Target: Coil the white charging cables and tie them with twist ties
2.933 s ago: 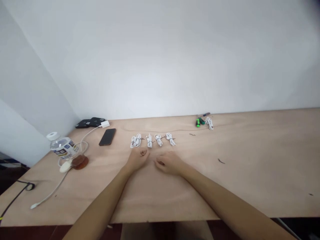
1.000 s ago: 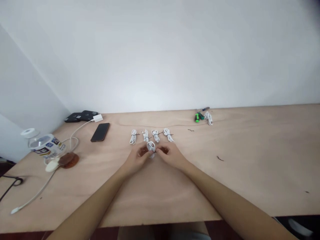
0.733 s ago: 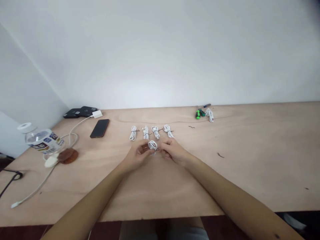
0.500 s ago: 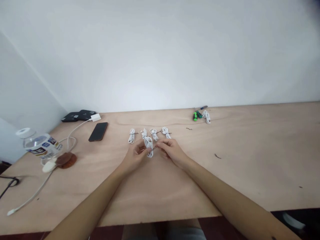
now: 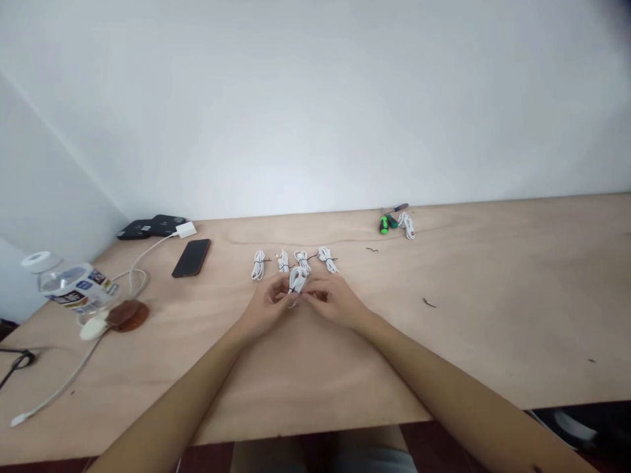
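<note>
A coiled white cable (image 5: pixel 297 280) is held upright above the table between both hands, a dark twist tie around its lower part. My left hand (image 5: pixel 270 301) is closed on the coil from the left, thumb in front. My right hand (image 5: pixel 331 297) is closed at the coil's right side, its thumb and fingertips pinched at the tie; the tie's end is mostly hidden. Just beyond the hands lie several tied white cable coils in a row, among them the leftmost coil (image 5: pixel 258 265) and the rightmost coil (image 5: pixel 328 259).
A phone (image 5: pixel 192 257), black boxes (image 5: pixel 152 226) and a white charger (image 5: pixel 186 229) are at the left. Nearer stands a bottle (image 5: pixel 73 286) by a brown disc (image 5: pixel 129 315). Back right are screwdrivers (image 5: pixel 384 225) and another white coil (image 5: pixel 407 225). Loose twist ties (image 5: pixel 428 303) lie to the right.
My right hand has moved left, closer to the held coil and my left hand. The tie's end, earlier visible between the hands, is now mostly covered by fingers. The view has shifted slightly.
</note>
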`<action>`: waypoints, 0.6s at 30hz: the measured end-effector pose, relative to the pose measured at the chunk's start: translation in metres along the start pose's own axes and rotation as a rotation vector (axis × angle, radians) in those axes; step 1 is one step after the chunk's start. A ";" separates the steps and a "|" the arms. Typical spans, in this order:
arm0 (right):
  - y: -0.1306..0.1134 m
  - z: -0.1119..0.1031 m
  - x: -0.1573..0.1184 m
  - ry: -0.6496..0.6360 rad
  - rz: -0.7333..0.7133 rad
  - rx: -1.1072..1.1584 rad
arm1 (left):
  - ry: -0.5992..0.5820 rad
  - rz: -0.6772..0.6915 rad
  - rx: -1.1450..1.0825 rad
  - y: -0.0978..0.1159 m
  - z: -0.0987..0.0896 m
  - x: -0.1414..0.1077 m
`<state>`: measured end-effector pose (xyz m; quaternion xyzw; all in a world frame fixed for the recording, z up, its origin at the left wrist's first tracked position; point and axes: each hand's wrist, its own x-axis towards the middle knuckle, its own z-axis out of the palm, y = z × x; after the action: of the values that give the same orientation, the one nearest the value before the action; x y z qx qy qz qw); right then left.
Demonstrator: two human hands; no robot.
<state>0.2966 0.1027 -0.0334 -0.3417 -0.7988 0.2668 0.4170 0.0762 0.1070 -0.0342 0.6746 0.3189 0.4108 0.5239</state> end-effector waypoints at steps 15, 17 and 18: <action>0.002 0.000 -0.001 0.040 0.012 0.053 | 0.047 -0.085 -0.054 -0.002 -0.006 -0.002; 0.001 0.001 -0.002 0.076 -0.085 -0.019 | 0.048 -0.084 -0.089 0.001 -0.004 -0.002; 0.000 0.002 -0.003 0.093 -0.121 -0.054 | 0.045 -0.083 -0.107 0.003 -0.003 -0.003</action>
<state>0.2962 0.1006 -0.0360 -0.3162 -0.8047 0.2033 0.4594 0.0726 0.1052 -0.0317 0.6223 0.3359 0.4202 0.5687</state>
